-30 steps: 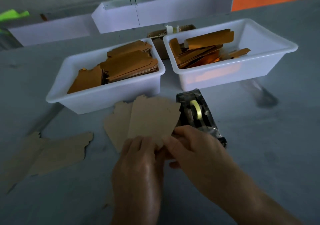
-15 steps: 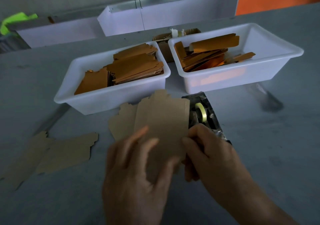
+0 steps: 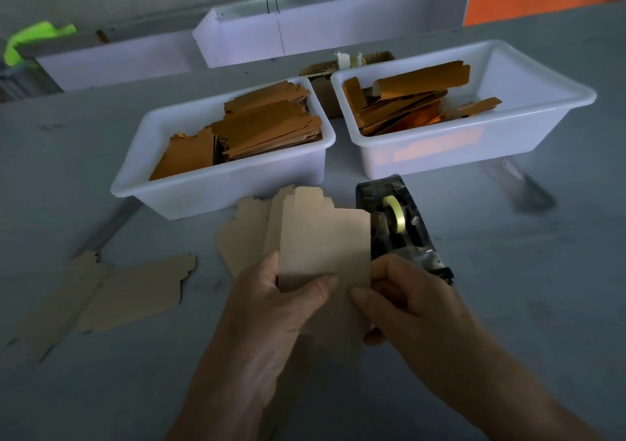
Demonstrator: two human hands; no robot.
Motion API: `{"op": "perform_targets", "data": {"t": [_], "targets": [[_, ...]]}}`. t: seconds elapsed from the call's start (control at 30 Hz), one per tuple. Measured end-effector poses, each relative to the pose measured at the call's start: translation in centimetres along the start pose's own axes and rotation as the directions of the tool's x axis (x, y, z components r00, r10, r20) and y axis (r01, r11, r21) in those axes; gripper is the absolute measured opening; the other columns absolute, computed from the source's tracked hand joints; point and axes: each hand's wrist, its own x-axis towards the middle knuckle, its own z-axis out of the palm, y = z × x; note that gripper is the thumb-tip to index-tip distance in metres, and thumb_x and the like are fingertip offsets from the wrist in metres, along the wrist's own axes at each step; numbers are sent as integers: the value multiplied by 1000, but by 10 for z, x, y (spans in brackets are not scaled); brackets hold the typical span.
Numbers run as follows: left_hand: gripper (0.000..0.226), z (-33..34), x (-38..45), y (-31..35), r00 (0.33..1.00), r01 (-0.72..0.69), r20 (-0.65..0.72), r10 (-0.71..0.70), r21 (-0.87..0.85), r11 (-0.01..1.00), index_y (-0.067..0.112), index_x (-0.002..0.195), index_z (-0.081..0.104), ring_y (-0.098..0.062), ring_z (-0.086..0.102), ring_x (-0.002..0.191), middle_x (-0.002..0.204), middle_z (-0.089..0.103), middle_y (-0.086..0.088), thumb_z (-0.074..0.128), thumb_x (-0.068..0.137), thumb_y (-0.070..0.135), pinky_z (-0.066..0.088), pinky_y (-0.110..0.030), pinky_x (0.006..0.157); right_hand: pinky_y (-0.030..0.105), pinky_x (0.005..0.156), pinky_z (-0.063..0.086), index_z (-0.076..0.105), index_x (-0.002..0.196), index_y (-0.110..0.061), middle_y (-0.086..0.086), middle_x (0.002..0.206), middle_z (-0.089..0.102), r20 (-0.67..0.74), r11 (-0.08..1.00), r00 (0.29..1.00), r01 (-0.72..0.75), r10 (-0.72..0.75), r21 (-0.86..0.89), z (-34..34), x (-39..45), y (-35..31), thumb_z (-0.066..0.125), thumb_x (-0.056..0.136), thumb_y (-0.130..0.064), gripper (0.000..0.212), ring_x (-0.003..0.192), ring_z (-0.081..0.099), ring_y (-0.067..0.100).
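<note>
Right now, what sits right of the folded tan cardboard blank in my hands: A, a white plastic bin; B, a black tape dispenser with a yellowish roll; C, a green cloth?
B: the black tape dispenser lies beside the right edge of the cardboard blank, beyond the right hand.

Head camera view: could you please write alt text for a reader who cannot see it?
A left hand and a right hand hold a light brown die-cut cardboard blank above a grey table. Beyond it stand a black tape dispenser and two white plastic tubs holding orange-brown cardboard pieces.
</note>
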Motion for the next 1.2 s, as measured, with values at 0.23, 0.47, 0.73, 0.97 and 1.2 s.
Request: {"op": "perform_targets", "data": {"t": [0.23,0.47,0.73,0.97,1.2], "targets": [[6,6,-2,4,1000,4,-28,-4,-21,1000,24,82,74,-18,72,66,72,74,-2,74,76,21,57,-31,55,18,54,47,58,83,-28,-7,69,66,-203,968,967,108,-155,-227,10,-3,-2,58,84,-31,4,64,62,4],[6,12,-3,2,993,-97,-61,99,46,994,24,79,73,-28,70,69,69,72,-6,71,80,17,60,-45,62,20,43,42,71,91,-14,-4,70,57,-238,799,856,281,-460,-533,26,-9,-11,45,91,-32,31,52,54,11],[39,16,-14,17,974,-179,144,173,27,984,14,75,67,-17,63,59,64,64,-4,55,83,50,51,-23,55,28,54,56,60,125,-6,2,89,68,-197,875,890,326,-412,-359,27,-9,-9,49,91,-22,40,63,66,11],[26,-3,-9,13,963,-129,251,93,127,984,12,87,71,-29,68,78,81,70,-15,56,90,34,53,-41,67,2,57,42,62,100,-29,-17,73,59,-201,920,940,195,-274,-340,16,-9,-16,50,86,-45,24,62,59,-3],[19,-9,-12,19,903,80,427,-32,-96,992,26,91,69,-7,72,79,87,76,3,67,74,19,52,-13,60,29,67,57,69,83,-29,0,75,69,-99,988,995,12,4,157,3,-7,-22,63,65,-51,29,71,66,15]]}}
